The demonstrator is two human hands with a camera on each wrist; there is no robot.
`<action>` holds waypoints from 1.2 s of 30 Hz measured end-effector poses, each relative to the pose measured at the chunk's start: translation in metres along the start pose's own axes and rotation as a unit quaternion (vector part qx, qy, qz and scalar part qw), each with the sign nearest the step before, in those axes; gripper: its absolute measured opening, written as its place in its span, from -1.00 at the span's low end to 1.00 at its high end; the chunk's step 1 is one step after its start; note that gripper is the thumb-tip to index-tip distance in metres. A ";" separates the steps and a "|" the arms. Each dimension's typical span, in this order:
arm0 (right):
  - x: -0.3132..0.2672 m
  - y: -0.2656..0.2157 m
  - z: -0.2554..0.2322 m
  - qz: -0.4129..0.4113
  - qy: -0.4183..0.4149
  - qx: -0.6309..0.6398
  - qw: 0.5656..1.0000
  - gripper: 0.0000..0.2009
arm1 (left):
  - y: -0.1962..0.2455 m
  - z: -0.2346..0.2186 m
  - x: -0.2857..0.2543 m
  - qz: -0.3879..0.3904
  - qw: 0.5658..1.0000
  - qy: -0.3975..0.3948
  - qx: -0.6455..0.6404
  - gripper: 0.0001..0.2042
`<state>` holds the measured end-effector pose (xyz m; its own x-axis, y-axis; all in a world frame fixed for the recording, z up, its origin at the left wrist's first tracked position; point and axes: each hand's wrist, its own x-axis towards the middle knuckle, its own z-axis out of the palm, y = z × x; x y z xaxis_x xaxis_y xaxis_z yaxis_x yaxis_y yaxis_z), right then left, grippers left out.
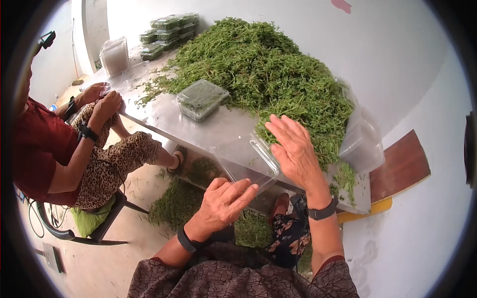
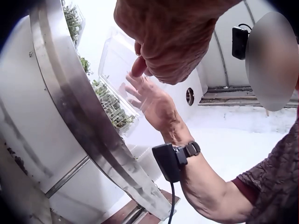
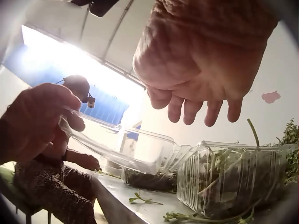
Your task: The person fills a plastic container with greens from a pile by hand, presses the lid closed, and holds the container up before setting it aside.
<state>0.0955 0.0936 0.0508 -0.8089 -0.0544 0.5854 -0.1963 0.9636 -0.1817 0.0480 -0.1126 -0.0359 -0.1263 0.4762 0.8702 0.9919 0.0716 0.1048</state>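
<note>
My left hand [image 1: 218, 203] pinches the outer edge of a clear hinged lid [image 3: 140, 149], thumb and fingertips on either side of the plastic. The lid stands raised from its clamshell box [image 3: 215, 182], which is filled with green leafy stems and sits near the table's front edge. One stem pokes up above the box rim. Over the box, my right hand [image 1: 295, 151] is held palm down with fingers extended, holding nothing; in the right wrist view its fingers hang above the greens. From the head view, this hand covers much of the filled box.
A large heap of greens [image 1: 263, 64] covers the metal table's back. A closed filled box [image 1: 201, 102] lies left of centre, with stacked filled boxes [image 1: 169, 35] behind. Nested empty containers [image 1: 365, 141] stand right, others [image 1: 114, 57] far left. Another person [image 1: 54, 144] sits at left.
</note>
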 end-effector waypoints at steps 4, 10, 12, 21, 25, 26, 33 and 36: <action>0.012 0.006 0.016 -0.021 -0.066 -0.033 0.997 -0.59 | 0.003 0.000 0.001 -0.005 1.000 -0.021 -0.022 -0.54; 0.008 0.014 0.022 -0.015 -0.133 -0.017 0.991 -0.65 | 0.006 -0.001 0.001 -0.016 0.999 -0.024 -0.033 -0.54; 0.004 0.015 0.020 0.013 -0.101 -0.001 0.995 -0.69 | 0.006 0.000 0.001 -0.018 0.999 -0.024 -0.029 -0.53; 0.004 0.024 0.021 0.037 -0.161 -0.006 0.986 -0.73 | 0.009 -0.001 0.005 -0.015 0.999 -0.032 -0.035 -0.54; 0.001 0.035 0.024 0.048 -0.148 0.022 0.988 -0.72 | 0.006 -0.002 0.006 0.011 0.999 -0.041 -0.024 -0.50; 0.000 0.034 0.022 0.049 -0.144 0.033 0.988 -0.72 | 0.006 -0.002 0.005 0.013 0.999 -0.041 -0.026 -0.49; 0.010 0.018 0.001 0.039 -0.069 0.024 0.997 -0.73 | 0.009 0.000 0.006 -0.008 0.999 -0.030 -0.041 -0.55; 0.022 0.018 0.000 0.038 -0.037 0.014 0.998 -0.72 | 0.009 -0.002 0.007 -0.003 0.998 -0.035 -0.045 -0.55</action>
<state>0.0741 0.1095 0.0600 -0.8605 -0.0007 0.5094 -0.1462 0.9582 -0.2458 0.0561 -0.1103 -0.0274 -0.1304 0.5364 0.8338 0.9877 -0.0027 0.1562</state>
